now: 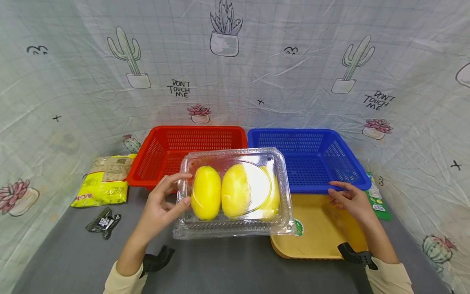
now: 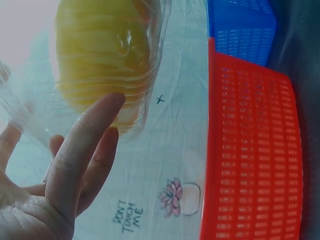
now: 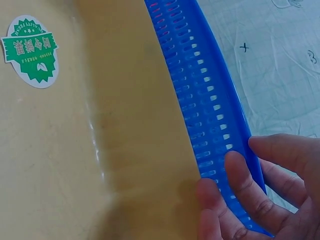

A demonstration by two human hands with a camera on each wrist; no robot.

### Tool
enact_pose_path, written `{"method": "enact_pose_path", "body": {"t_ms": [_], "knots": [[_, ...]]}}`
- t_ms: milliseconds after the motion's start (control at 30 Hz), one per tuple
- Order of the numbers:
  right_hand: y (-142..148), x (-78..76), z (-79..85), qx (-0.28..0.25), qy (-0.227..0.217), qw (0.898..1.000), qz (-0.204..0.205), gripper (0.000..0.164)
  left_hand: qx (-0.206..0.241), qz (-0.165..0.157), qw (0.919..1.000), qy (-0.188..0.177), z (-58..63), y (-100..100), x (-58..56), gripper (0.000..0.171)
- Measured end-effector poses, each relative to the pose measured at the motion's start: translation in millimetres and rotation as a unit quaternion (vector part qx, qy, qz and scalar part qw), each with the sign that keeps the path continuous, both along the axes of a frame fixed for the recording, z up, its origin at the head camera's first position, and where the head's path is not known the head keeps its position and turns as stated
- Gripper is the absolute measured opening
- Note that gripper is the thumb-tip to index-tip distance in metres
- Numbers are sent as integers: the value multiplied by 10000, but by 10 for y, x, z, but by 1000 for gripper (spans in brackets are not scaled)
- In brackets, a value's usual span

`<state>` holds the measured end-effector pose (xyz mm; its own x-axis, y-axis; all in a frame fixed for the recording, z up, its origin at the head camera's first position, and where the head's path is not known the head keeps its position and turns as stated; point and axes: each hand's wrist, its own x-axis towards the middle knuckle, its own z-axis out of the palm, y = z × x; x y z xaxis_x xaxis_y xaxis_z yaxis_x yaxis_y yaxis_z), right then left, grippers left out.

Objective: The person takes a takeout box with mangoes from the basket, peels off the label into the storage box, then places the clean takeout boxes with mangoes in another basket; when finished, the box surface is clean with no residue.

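Note:
A clear plastic clamshell box (image 1: pixel 235 228) is raised and tilted, its top facing the head camera. Through the lid show three yellow oval fruits (image 1: pixel 206 194), one partly hidden by glare. My left hand (image 1: pixel 161 210) grips the box at its left end, thumb and fingers at the edge; in the left wrist view a fingertip lies against the plastic. Over to the right, my right hand (image 1: pixel 349 202) has its loosely bent fingers right at the front rim of the blue basket (image 1: pixel 308 189). Below that hand lies a yellow tray (image 1: pixel 312 245) with a green-and-white sticker (image 3: pixel 32 50).
A red basket (image 1: pixel 158 136) stands left of the blue one, partly behind the box. Further left are a yellow packet (image 1: pixel 106 179) and a small black wrapped packet (image 1: pixel 104 222). A green packet (image 1: pixel 380 200) lies beside the blue basket. Behind hangs a printed curtain (image 1: pixel 257 73).

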<state>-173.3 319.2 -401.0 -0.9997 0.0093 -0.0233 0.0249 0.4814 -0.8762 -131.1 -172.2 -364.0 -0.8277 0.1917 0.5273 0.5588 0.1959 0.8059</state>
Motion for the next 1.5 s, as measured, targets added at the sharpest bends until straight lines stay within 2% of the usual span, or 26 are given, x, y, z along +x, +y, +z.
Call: {"method": "enact_pose_path", "body": {"t_ms": [200, 467, 700, 867, 1200, 1300, 1333, 1500], "knots": [[3, -1, 2, 28, -32, 10000, -55, 54, 106, 45, 9999, -30, 4, 86, -71, 54], [0, -7, -6, 23, -7, 10000, -44, 53, 210, 275, 9992, -176, -14, 206, -199, 53], [1, 2, -3, -136, 27, 9999, 3, 46, 648, 174, 9974, -274, -59, 325, -343, 50], [5, -1, -12, -95, 40, 9999, -39, 48, 806, 191, 9960, -326, -84, 404, -452, 48], [-4, -19, -31, 44, -21, 10000, -69, 56, 908, 270, 9951, -299, -137, 603, -582, 48], [5, -24, -34, 9, -40, 10000, -63, 56, 928, 293, 9951, -158, -151, 665, -621, 47], [11, -28, -37, -6, -51, 10000, -64, 56, 908, 314, 9953, -143, -110, 694, -606, 47], [23, -27, -27, -102, -98, 9999, -54, 55, 821, 365, 9959, -23, -107, 786, -681, 46]]}}
